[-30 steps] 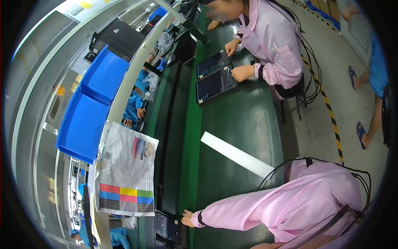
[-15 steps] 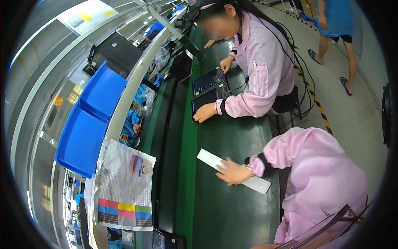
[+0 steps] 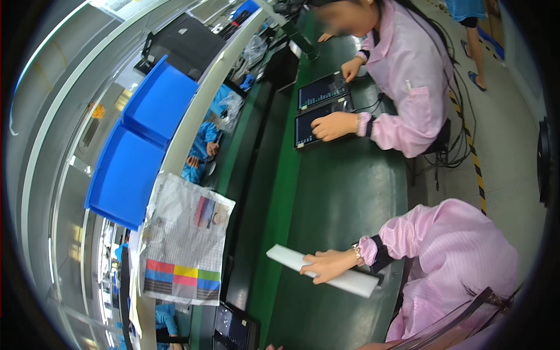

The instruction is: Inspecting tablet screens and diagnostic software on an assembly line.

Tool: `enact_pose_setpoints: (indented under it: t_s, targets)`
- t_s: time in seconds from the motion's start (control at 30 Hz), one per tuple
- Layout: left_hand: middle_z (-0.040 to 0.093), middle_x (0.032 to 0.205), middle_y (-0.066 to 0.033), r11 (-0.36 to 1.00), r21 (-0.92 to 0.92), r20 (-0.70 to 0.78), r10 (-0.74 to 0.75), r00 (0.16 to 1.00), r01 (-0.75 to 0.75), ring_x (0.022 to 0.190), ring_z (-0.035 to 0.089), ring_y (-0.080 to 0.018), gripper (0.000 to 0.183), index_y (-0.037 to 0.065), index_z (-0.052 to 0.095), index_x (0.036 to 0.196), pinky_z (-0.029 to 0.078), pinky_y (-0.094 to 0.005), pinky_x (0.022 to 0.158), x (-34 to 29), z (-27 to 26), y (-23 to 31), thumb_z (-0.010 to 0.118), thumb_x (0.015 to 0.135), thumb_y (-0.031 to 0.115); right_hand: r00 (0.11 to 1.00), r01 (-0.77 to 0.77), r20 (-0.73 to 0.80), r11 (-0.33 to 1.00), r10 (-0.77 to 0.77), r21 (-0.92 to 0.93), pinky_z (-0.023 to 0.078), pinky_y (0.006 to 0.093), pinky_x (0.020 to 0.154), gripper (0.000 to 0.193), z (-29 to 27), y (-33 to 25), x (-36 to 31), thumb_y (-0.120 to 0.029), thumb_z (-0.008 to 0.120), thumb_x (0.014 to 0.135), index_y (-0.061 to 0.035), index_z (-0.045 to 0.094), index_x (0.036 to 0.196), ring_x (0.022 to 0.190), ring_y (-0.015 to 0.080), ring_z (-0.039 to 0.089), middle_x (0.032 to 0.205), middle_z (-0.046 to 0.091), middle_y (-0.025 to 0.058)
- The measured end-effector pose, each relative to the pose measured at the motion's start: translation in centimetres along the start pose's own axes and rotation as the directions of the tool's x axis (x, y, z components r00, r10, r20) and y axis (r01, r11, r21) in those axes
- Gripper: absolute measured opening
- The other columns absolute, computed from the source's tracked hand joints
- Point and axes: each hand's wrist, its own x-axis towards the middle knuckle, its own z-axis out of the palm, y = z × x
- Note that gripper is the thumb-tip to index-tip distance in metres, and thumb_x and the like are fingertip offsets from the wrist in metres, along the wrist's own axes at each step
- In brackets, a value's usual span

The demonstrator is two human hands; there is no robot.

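Observation:
My right hand (image 3: 328, 266) reaches in from the right, in a pink striped sleeve with a dark cuff and a bracelet. Its fingers lie closed over the middle of a long, narrow white box-like piece (image 3: 357, 283), from above. That piece rests slantwise on the dark green bench (image 3: 344, 198), one end toward the green strip and the other toward my sleeve. Of my left hand (image 3: 274, 347) only what look like fingertips show at the lower edge; what they hold is hidden.
Farther along, a co-worker in pink handles two dark tablet-like screens (image 3: 324, 92) with cables. Two blue bins (image 3: 125, 175) and a hanging printed sheet (image 3: 189, 239) line the rack at left. A dark screen device (image 3: 232, 326) stands at the bottom. Another person stands at upper right.
The whole view has shifted, with the co-worker and screens now farther right and higher. My right fingers, spread across the white piece before, are drawn closer together on it. Fingertips have appeared at the lower edge.

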Motion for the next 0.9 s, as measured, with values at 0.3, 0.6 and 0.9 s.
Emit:
enact_pose_setpoints:
  t_s: [0.3, 0.6, 0.9]
  targets:
    - [0.042, 0.133, -0.0116, 0.823, 0.331, 0.471, 0.279, 0.837, -0.461, 0.128, 0.039, -0.0289, 0.065, 0.008, 0.031, 0.137, 0.034, -0.0471, 0.105, -0.5, 6.5, -12.3, 0.034, 0.094, 0.057, 0.923, -0.359, 0.357, 0.007, -0.143, 0.933, 0.051, 0.0297, 0.077, 0.048, 6.6, -0.7, 4.4, -0.016, 0.047, 0.085, -0.0062, 0.041, 0.132, 0.095, 0.0175, 0.057, 0.11, 0.054, 0.0108]
    - [0.041, 0.132, -0.0223, 0.857, 0.125, 0.517, 0.375, 0.77, -0.501, 0.121, 0.044, -0.037, 0.056, -0.004, 0.028, 0.134, 0.035, -0.0507, 0.104, 2.2, 6.1, -13.7, 0.041, 0.097, 0.035, 0.936, -0.338, 0.353, 0.257, -0.01, 0.905, 0.027, 0.0182, 0.045, 0.041, 5.6, 0.7, 5.0, -0.024, 0.053, 0.086, -0.0095, 0.049, 0.124, 0.056, 0.0012, 0.04, 0.077, 0.052, -0.0041]
    - [0.047, 0.124, -0.0218, 0.887, 0.083, 0.512, 0.352, 0.783, -0.453, 0.114, 0.05, -0.036, 0.05, -0.004, 0.034, 0.13, 0.04, -0.0493, 0.099, 1.0, 6.9, -14.0, 0.043, 0.097, 0.032, 0.948, -0.305, 0.317, 0.219, -0.02, 0.927, 0.041, 0.0187, 0.051, 0.031, 5.7, 0.4, 5.0, -0.019, 0.052, 0.088, -0.0075, 0.056, 0.117, 0.07, 0.0021, 0.056, 0.085, 0.064, 0.0007]
